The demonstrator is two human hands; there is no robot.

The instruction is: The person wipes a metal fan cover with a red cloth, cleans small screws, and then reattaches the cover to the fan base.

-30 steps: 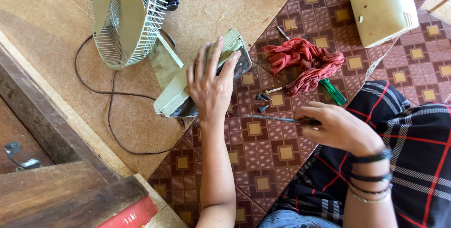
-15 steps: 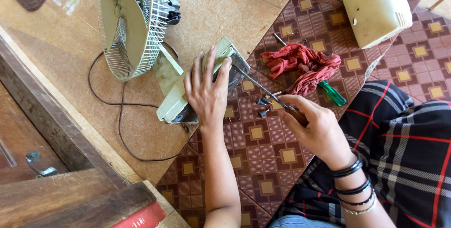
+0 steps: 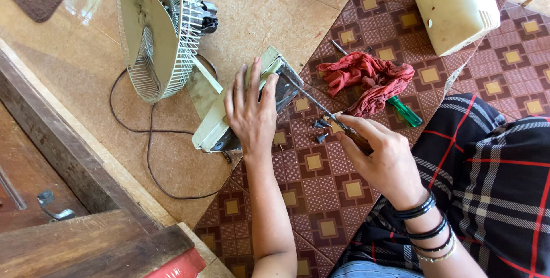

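R hand clenched round the dark handle of a long thin metal-shafted screwdriver; the shaft runs up-left and its tip sits at the upper end of the pale green box-shaped fan base, which is tipped on its side w/ the dark underside facing the person. L hand lies flat on that base, fingers spread and released, pressing it down, not gripping.

Risk, as I judge it: the tip could slip off the screw and skid toward the L fingers, which lie just beside the shaft; the base rests on an edge, so a hard push could roll it.

Near the R hand: small dark screws loose on the patterned brown vinyl floor, a crumpled red rag, a green-handled screwdriver. Beyond the base: wire fan cage, black cord.
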